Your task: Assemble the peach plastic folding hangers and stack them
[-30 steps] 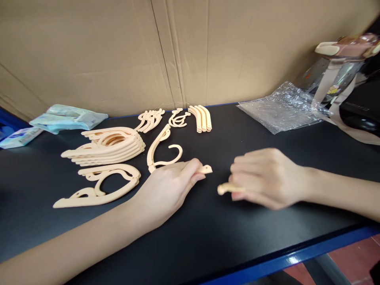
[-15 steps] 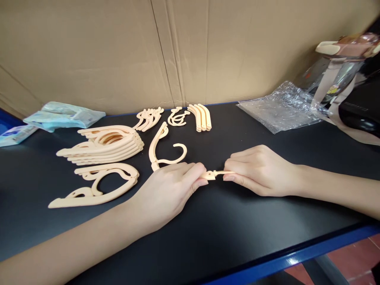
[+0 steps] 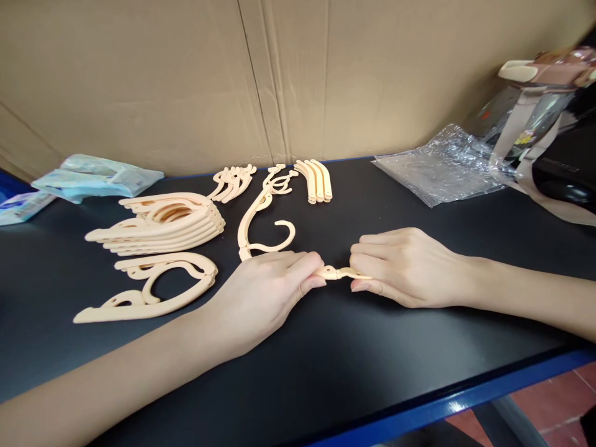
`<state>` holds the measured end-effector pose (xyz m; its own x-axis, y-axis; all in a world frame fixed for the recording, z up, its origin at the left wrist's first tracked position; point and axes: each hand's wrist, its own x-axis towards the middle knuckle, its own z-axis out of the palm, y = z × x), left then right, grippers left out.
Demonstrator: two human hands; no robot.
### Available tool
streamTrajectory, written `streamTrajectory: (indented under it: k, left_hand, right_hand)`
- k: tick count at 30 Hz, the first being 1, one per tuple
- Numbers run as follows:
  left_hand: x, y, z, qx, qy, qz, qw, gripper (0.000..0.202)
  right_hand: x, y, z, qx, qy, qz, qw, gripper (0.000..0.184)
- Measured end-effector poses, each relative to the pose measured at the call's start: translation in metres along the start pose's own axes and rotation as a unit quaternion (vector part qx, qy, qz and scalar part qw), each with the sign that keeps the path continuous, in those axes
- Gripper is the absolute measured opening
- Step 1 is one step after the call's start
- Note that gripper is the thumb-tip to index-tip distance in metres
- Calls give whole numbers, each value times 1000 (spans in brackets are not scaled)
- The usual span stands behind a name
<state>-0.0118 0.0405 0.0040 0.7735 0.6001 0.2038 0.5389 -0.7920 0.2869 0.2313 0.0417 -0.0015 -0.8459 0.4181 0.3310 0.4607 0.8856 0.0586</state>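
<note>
My left hand (image 3: 274,298) is closed on a cream plastic hanger arm (image 3: 330,273), most of it hidden under the fingers. Facing it, my right hand (image 3: 405,267) pinches a slim curved hanger piece (image 3: 347,274), whose tip meets the end of the arm; whether the two are locked together I cannot tell. Just behind my left hand lies a partly assembled hanger (image 3: 244,230) with its hook (image 3: 288,233) pointing right. One folded hanger (image 3: 186,298) rests to the left, in front of a stack of folded hangers (image 3: 200,230).
At the back lie a bunch of small curved pieces (image 3: 235,183), a few loose hooks (image 3: 279,183) and several hanger arms (image 3: 316,180). A clear plastic bag (image 3: 433,167) and a strapped bottle (image 3: 535,112) are at right, blue tissue packs (image 3: 93,180) at left. Cardboard (image 3: 186,81) stands behind.
The slim piece in my right hand has turned against the arm's end, so its curved side now shows. Both hands stay nearly in place; the view has shifted slightly.
</note>
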Motion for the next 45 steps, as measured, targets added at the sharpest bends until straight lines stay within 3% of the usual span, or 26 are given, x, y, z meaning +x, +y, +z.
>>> streamTrajectory:
  k: [7, 10, 14, 16, 19, 21, 23, 31, 45]
  left_hand:
    - [1, 3, 0, 16, 7, -4, 1000, 26]
    - [-1, 1, 1, 16, 8, 1, 1000, 26]
    - [2, -4, 1, 5, 8, -54, 999, 25]
    - [4, -6, 0, 1, 11, -55, 998, 26]
    - [5, -5, -1, 2, 7, -24, 1000, 28]
    - [4, -4, -1, -1, 2, -9, 1000, 27]
    - [3, -3, -1, -6, 0, 2, 1000, 25]
    - [1, -3, -1, -8, 1, 22, 1000, 26]
    - [3, -1, 0, 2, 1, 41, 999, 31]
  right_hand:
    - [1, 2, -1, 50, -32, 88, 994, 46]
    - [1, -1, -1, 53, -24, 64, 996, 45]
    - [4, -16, -3, 50, -3, -44, 998, 42]
    - [4, -20, -4, 63, 2, -50, 997, 42]
    - [3, -12, -7, 101, 50, 30, 993, 40]
    - [2, -4, -8, 122, 41, 117, 985, 38]
    - [1, 1, -7, 128, 8, 146, 981, 38]
    - [1, -3, -1, 106, -23, 79, 991, 36]
    - [2, -5, -1, -57, 31, -29, 997, 50]
